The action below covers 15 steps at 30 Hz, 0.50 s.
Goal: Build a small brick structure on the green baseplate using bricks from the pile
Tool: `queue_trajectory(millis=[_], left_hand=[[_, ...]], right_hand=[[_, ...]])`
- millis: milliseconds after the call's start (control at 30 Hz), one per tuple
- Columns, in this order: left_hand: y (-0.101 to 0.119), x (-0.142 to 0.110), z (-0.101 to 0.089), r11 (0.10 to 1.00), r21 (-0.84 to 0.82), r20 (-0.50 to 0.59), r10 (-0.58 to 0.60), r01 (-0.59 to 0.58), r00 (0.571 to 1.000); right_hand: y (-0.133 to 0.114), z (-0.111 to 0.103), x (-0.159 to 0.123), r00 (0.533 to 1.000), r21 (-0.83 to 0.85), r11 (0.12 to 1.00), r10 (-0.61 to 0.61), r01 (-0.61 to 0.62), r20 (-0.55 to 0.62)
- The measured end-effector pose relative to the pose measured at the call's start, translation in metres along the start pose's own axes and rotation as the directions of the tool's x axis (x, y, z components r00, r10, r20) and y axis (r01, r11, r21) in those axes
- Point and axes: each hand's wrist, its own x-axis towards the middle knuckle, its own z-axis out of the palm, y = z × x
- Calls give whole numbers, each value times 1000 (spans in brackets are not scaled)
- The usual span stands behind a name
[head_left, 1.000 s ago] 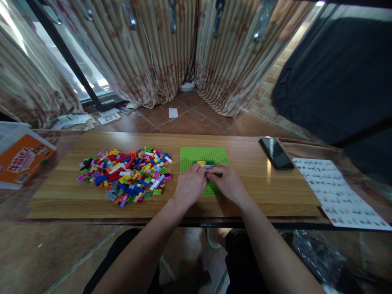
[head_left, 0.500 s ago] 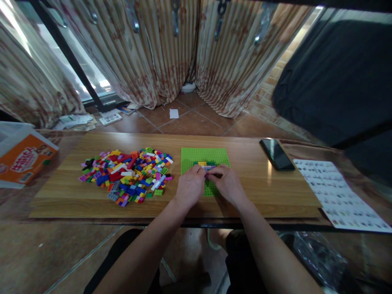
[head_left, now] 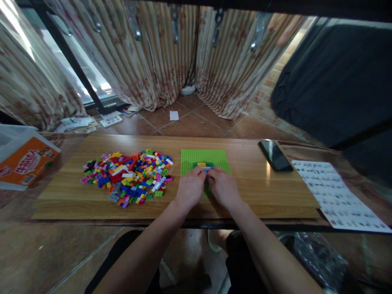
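Observation:
A green studded baseplate point(head_left: 203, 155) lies on the wooden board in front of me. Small toy bricks point(head_left: 201, 164), yellow and green with a pale lavender row on the near side, sit around its middle. My left hand point(head_left: 192, 185) is closed, its fingertips at the left of the lavender row. From the right, my right hand point(head_left: 223, 185) meets it with bent fingers closed on the same spot. The hands nearly touch and cover the near part of the plate, so the exact bricks under the fingertips are mostly hidden.
A big heap of mixed toy bricks point(head_left: 128, 175) spreads across the board's left half. To the right lie a black phone point(head_left: 276, 156) and a printed sheet point(head_left: 339, 196). An orange-and-white box point(head_left: 29, 161) stands at the far left. The wooden board point(head_left: 260, 200) ends near my knees.
My right hand has shifted slightly left and its fingers have drawn in beside the left hand's. My left hand stays at the bricks. The whole view has tilted a little.

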Motion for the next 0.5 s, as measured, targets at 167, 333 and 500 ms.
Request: queue_trajectory(millis=[167,333,500], left_hand=[[6,-5,5,994,96,29,40,-42,999],[3,-9,15,991,107,-45,82,-76,996],[-3,-15,16,997,-50,-196,56,-67,979]], right_hand=[[-10,-1,-4,1000,-80,997,14,-13,15],[-3,9,-6,998,10,1000,25,-25,-58],[5,11,-4,944,281,960,85,9,-319]])
